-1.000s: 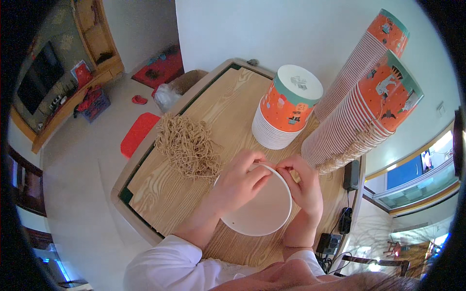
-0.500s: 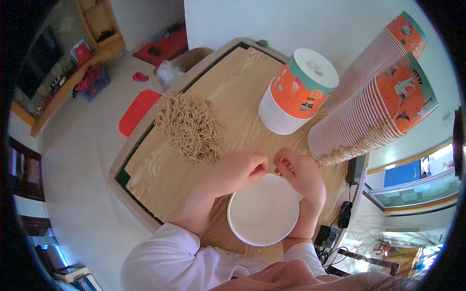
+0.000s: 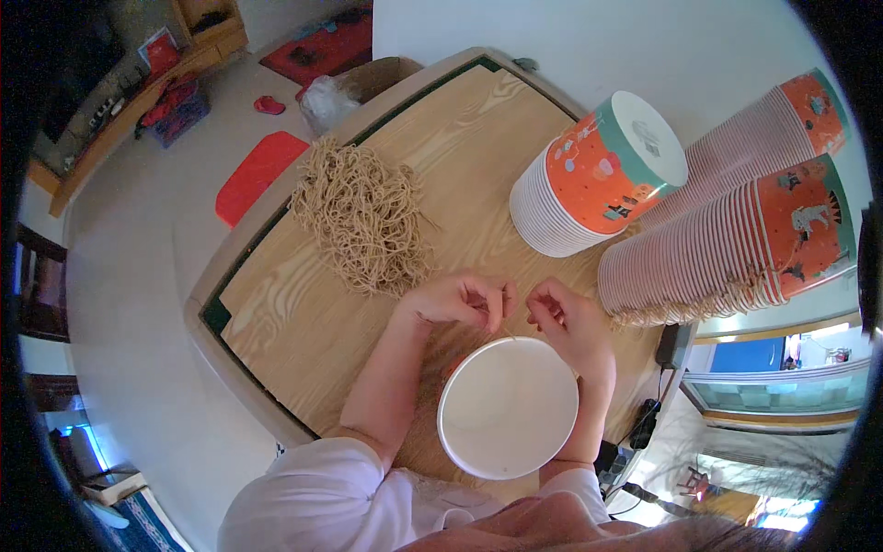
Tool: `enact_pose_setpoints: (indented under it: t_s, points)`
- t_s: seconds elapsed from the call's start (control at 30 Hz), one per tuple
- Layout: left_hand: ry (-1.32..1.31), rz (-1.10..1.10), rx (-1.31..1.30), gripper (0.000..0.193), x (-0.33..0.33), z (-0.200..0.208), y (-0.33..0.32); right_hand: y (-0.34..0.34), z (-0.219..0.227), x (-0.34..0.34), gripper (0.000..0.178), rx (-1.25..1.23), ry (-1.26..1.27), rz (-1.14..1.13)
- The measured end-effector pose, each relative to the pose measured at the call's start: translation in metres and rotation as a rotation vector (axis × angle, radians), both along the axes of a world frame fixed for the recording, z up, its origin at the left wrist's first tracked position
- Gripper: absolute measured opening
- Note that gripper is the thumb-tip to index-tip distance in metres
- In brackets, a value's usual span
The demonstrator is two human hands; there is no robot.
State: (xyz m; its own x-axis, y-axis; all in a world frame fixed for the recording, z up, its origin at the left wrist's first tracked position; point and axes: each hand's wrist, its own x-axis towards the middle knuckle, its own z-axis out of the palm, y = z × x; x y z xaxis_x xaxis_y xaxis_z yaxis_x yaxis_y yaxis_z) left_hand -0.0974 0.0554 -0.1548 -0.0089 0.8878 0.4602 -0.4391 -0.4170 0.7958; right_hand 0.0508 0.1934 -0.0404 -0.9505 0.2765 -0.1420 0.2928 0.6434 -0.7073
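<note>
A white-lined paper bucket stands on the table close to my body, its open mouth facing up. Both hands meet just beyond its far rim. My left hand is closed, thumb and fingers pinching a thin strand of twine that shows faintly by the rim. My right hand is closed in a pinch a short gap away, its forearm passing along the bucket's right side. The strand's end at the right fingers is hard to see. A loose tan heap of twine lies left of the hands.
An upside-down stack of orange and green paper buckets stands at the back. Two longer stacks lean at the right, the nearer one with twine along its side. A black adapter with cables lies at the table's right edge. A red stool stands beyond the left edge.
My view has shifted a little. My left hand has turned, its fingers now showing more, and the two hands are slightly farther apart. The bucket stays between my forearms.
</note>
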Motion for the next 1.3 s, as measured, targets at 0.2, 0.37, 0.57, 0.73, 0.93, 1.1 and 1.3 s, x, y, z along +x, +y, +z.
enact_pose_setpoints:
  t_s: [0.2,0.37,0.57,0.73,0.93,1.1,1.3]
  points:
    - [0.028,0.068,-0.136,0.019,0.01,0.001,0.007,-0.001,-0.005,0.001,0.008,0.125,0.028,-0.004]
    - [0.04,0.07,-0.258,0.02,0.014,0.0,0.013,-0.002,-0.001,0.003,0.008,0.201,0.021,-0.011]
    - [0.073,0.082,-0.254,0.007,0.016,0.0,0.016,-0.002,0.0,0.005,0.007,0.186,0.043,-0.026]
    - [-0.149,0.012,-0.136,0.021,0.02,-0.015,0.02,-0.016,0.016,0.006,0.008,0.125,0.078,0.03]
    - [-0.388,-0.083,0.067,0.034,0.026,-0.01,0.018,-0.017,0.021,0.01,0.008,0.128,0.106,0.04]
    - [-0.225,-0.01,-0.167,0.039,0.018,-0.003,0.01,-0.013,0.021,0.013,0.007,0.144,0.107,0.0]
    - [-0.228,0.007,-0.265,0.034,0.016,0.005,0.007,-0.015,0.025,0.017,0.008,0.18,0.152,-0.076]
